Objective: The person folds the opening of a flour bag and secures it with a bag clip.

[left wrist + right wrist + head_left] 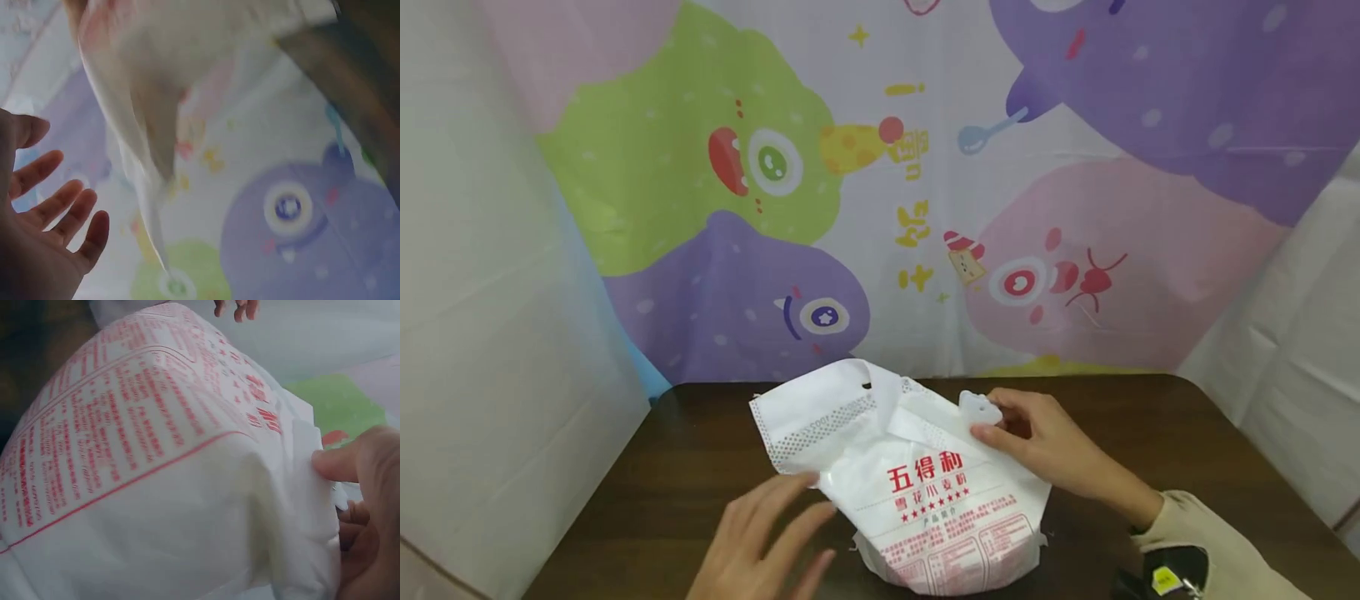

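Observation:
A white flour bag (955, 517) with red print stands on the dark table, its top flap (812, 417) folded over to the left. My right hand (1045, 433) pinches the upper right edge of the bag, where a white plastic clip (979, 407) sticks out by the thumb and fingers. In the right wrist view the thumb (340, 462) presses on a folded white strip at the bag's side. My left hand (760, 542) is beside the bag's left edge, fingers spread and loosely bent. The left wrist view shows that hand (47, 219) apart from the bag, holding nothing.
The brown table (647, 500) extends on both sides of the bag. Behind it hangs a cloth (925, 333) with cartoon figures, and white cloth walls (497, 333) stand at the sides. A dark device (1176, 571) is strapped on the right sleeve.

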{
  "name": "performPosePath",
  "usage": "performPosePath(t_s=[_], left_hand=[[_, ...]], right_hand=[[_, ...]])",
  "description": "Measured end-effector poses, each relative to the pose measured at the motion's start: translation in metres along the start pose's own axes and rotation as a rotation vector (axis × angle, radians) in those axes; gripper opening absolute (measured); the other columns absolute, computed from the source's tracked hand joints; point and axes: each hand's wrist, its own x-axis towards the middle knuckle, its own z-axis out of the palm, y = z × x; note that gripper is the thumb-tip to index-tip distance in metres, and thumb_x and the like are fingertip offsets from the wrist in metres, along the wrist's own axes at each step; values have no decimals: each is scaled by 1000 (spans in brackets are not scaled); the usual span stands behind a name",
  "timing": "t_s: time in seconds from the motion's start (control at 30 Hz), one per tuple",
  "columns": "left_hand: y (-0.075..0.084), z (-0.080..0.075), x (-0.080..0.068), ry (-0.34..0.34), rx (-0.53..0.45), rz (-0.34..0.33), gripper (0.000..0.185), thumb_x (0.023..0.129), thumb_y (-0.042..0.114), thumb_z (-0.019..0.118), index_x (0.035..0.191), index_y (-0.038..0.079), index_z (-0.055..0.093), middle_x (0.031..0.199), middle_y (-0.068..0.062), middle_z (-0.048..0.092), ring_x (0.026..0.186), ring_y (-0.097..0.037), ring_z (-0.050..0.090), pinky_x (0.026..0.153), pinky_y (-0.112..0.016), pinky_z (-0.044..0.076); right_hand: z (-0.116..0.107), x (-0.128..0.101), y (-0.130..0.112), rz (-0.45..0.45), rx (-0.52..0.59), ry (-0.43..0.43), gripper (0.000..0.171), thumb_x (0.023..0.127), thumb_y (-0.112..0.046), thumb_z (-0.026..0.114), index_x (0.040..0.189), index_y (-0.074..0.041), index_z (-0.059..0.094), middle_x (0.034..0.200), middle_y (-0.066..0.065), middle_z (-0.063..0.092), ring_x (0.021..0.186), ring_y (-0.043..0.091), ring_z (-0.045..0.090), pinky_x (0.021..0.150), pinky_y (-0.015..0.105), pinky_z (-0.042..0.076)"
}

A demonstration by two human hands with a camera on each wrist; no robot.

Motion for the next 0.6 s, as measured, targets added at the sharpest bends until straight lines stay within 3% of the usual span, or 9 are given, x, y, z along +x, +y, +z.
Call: performPosePath(t_s=[0.17,0.23,0.3,0.43,0.53,0.6], left_hand=[[33,26,-23,-277,65,-26,50,105,54,33,127,21,63,139,-13,55,117,-28,53,86,-41,42],[40,38,-32,-339,106,-26,58,103,60,24,135,26,57,143,-12,51,120,-28,51,86,-42,43],[42,52,-38,-324,142,-4,62,103,63,19,138,26,54,141,-13,52,120,-31,51,83,-44,45],[39,73,-46,-203,145,40,59,105,58,23,137,20,56,135,-19,55,119,-40,53,80,-48,51],[33,83,-49,-153,94,73,54,102,55,43,136,15,57,133,-26,54,120,-48,52,80,-45,55],[29,85,-50,-154,41,75,55,96,51,59,135,13,57,134,-28,52,122,-51,49,77,-38,57]], right_hand=[[4,-3,1,24,-114,71,14,93,-30,70,90,-19,63,69,-7,56,60,6,51,53,23,43],[6,-6,3,17,-174,120,16,93,-32,72,87,-21,62,68,-9,53,61,6,48,55,23,40],[7,-11,5,12,-209,170,15,91,-31,74,89,-21,63,71,-10,55,65,6,51,58,22,42],[7,-28,11,29,-225,232,27,87,-30,78,109,-20,67,96,-11,68,88,7,63,77,24,50],[9,-46,16,54,-222,203,42,88,-31,77,126,-26,62,115,-13,67,103,6,62,89,26,49],[10,-58,20,54,-196,176,46,88,-30,76,132,-29,59,119,-14,66,105,6,61,89,26,49]])
